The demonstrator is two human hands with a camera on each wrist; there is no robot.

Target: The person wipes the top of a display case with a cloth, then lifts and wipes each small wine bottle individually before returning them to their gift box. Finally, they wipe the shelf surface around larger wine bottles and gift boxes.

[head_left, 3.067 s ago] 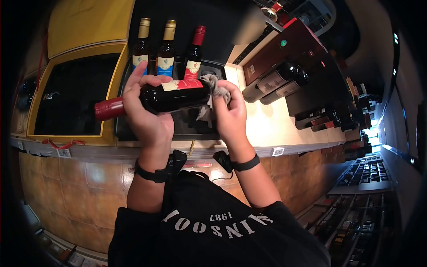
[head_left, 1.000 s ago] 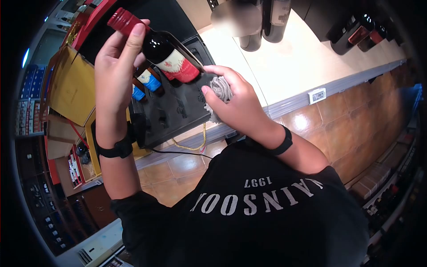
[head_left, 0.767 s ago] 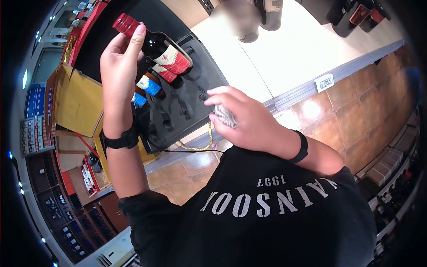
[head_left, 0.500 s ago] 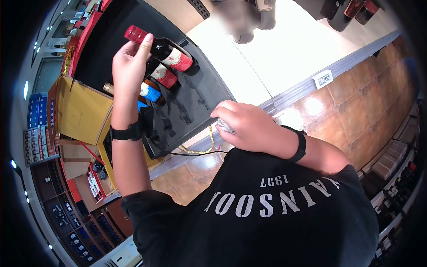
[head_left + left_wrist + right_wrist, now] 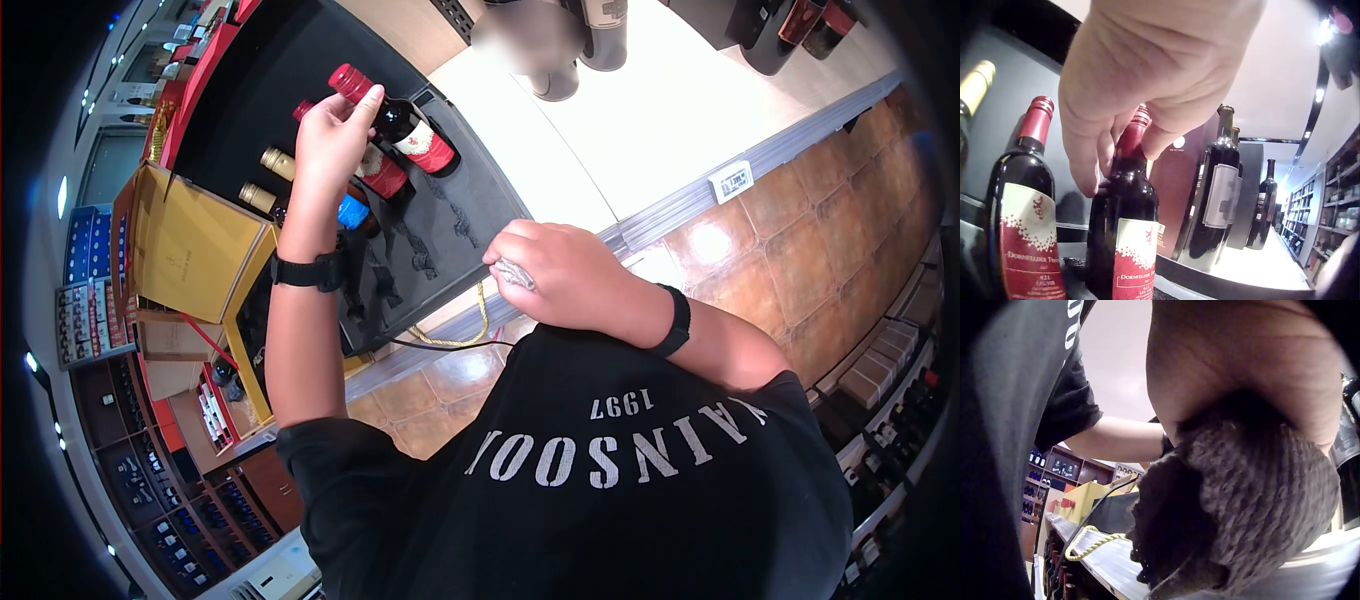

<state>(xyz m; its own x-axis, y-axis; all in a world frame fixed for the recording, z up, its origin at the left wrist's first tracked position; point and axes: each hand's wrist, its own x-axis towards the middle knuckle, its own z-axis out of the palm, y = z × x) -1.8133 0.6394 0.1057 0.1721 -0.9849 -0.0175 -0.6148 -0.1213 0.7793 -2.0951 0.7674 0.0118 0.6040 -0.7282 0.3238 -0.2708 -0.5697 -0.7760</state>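
My left hand [image 5: 335,140] pinches the red-capped neck of a small wine bottle [image 5: 425,145] between thumb and fingers. The bottle stands in the black tray [image 5: 485,200] of an open box, with its cream-and-red label facing me. Beside it is a matching red-capped bottle [image 5: 1025,206], partly covered by the left hand in the head view. Two gold-capped bottles [image 5: 278,162] are farther left in the same row. In front of the tray, my right hand [image 5: 570,275] grips a bunched grey cloth [image 5: 1266,500], most of it hidden inside the fist in the head view.
A yellow box [image 5: 185,245] stands open left of the black tray. Larger wine bottles [image 5: 1216,194] stand on the pale counter [image 5: 560,160] to the right. A yellow cord [image 5: 483,320] hangs over the counter's front edge, near a price tag [image 5: 732,180].
The bottle, earlier held sideways with the cloth at its base, now stands in the tray. My right hand has drawn back toward my body with the cloth. The head view has turned.
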